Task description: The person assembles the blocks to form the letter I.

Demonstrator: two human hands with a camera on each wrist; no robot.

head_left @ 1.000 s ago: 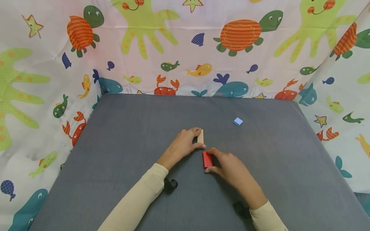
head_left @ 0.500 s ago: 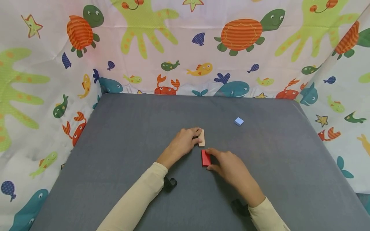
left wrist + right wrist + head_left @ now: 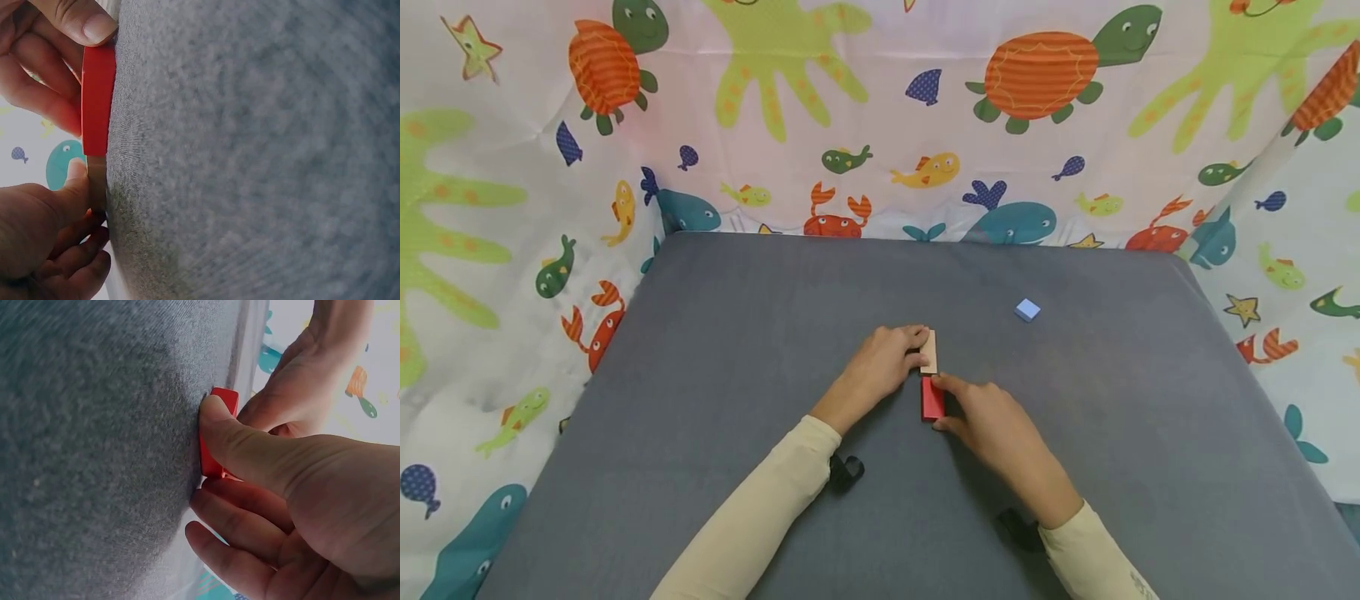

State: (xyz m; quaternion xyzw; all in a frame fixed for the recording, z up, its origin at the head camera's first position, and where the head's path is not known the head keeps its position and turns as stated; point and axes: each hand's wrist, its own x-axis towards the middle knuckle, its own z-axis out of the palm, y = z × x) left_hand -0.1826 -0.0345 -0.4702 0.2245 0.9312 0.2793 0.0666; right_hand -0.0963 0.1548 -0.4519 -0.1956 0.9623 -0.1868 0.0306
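A pale wooden block [image 3: 928, 354] and a red block [image 3: 932, 399] lie end to end on the grey cloth in the head view, with hardly any gap between them. My left hand [image 3: 878, 365] holds the wooden block from its left side, index finger at the far end and thumb nearer the red block. From the right, my right hand [image 3: 1000, 429] pinches the red block, forefinger near its far end and thumb at its near end. The left wrist view shows the red block [image 3: 98, 103] reaching the wooden one [image 3: 96, 182]. My right thumb partly covers the red block [image 3: 211, 453] in the right wrist view.
A small light blue block [image 3: 1027, 310] lies on the grey-covered table [image 3: 760, 333], farther back and to the right. A printed sea-animal curtain [image 3: 880, 108] hangs behind the table and along its sides. Dark straps [image 3: 847, 473] hang by the wrists.
My right hand has slid the red block away from me, up to the wooden block's near end. My left thumb has shifted from the wooden block's near end to its side. The view has tilted slightly.
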